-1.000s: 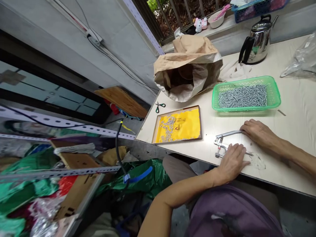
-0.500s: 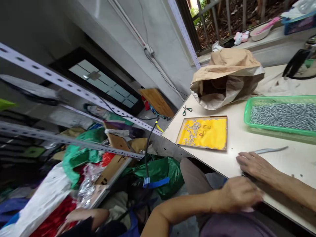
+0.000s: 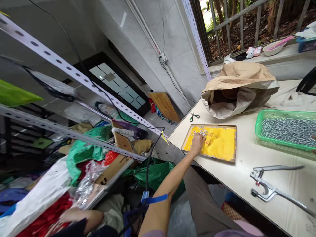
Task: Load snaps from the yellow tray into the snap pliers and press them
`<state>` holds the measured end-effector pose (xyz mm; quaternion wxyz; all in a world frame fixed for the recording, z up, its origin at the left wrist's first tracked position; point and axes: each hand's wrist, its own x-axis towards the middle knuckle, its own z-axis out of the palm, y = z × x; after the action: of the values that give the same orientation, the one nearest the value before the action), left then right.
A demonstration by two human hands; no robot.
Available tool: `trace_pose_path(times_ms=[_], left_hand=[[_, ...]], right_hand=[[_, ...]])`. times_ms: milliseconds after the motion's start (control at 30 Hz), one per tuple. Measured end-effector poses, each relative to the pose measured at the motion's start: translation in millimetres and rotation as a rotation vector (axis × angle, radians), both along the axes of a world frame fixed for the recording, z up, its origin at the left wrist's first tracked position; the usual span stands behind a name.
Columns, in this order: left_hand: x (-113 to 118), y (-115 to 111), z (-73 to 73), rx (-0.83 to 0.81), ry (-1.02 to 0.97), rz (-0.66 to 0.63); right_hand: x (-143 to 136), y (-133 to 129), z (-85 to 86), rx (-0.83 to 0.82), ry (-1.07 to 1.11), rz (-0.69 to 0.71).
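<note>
My left hand (image 3: 198, 143) reaches down into a shallow cardboard tray (image 3: 234, 144) with a yellow lining. Its fingers are curled together over a small pile of silver screw-like pieces (image 3: 202, 131); what they pinch, if anything, is hidden. Only a sliver of my right hand (image 3: 313, 137) shows at the right edge, by the green plastic basket (image 3: 258, 126) full of similar silver pieces (image 3: 288, 131). A silver plier-like tool (image 3: 268, 191) with long handles and a spring lies on the table, apart from both hands.
Small green-handled scissors (image 3: 195, 116) lie behind the tray on the white table (image 3: 247, 144). A brown paper bag (image 3: 242, 85) stands farther back. Metal shelf rails (image 3: 61, 65) cross the left side. Another person's hand (image 3: 66, 220) shows low at left, among bags and fabric.
My left hand has left the table's front edge and is now in the yellow tray. My right hand has moved right to the basket. The plier-like tool now lies uncovered.
</note>
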<state>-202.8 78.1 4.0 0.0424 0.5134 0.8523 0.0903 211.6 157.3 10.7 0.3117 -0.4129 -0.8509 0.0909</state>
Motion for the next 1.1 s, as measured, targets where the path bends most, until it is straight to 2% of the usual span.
trace_pose_path(times_ms=[67,167,267,333,400,533,600,667,733,967,1100], left_hand=[[-0.2,3.9,-0.9,-0.015,-0.013,0.009],[-1.6,9.6,2.9,-0.031,-0.029,0.035],[4.9,11.8,11.0,-0.043,-0.053,0.03],[20.7,7.0,16.0,-0.053,-0.088,-0.011],[47.5,-5.6,18.2,-0.061,-0.267,-0.069],[116.7,-43.5,11.3,-0.172,-0.909,-0.123],[145.1,-57.2,5.3,-0.256,-1.046,-0.104],[163.1,-63.3,0.5,-0.311,-1.074,-0.084],[171.6,-63.8,-2.7,-0.337,-1.058,-0.079],[175.9,-61.4,-14.8,-0.379,-0.932,-0.109],[177.0,-59.9,-14.5,-0.416,-0.829,-0.149]], right_hand=[[4.5,-19.9,-12.7,-0.039,0.057,0.041],[-2.4,-71.2,-23.8,-0.188,0.011,0.18],[-13.3,-111.1,-23.0,-0.329,-0.118,0.229],[-16.8,-121.6,-20.6,-0.352,-0.187,0.196],[-16.3,-123.5,-20.3,-0.354,-0.224,0.174],[-12.4,-122.9,-31.1,-0.335,-0.273,0.157],[-12.3,-124.7,-40.8,-0.298,-0.288,0.132],[-13.4,-127.1,-48.6,-0.265,-0.302,0.114],[-14.6,-128.5,-50.5,-0.253,-0.316,0.113],[-15.3,-124.6,-24.7,-0.345,-0.384,0.157],[-17.1,-122.9,-25.6,-0.353,-0.452,0.141]])
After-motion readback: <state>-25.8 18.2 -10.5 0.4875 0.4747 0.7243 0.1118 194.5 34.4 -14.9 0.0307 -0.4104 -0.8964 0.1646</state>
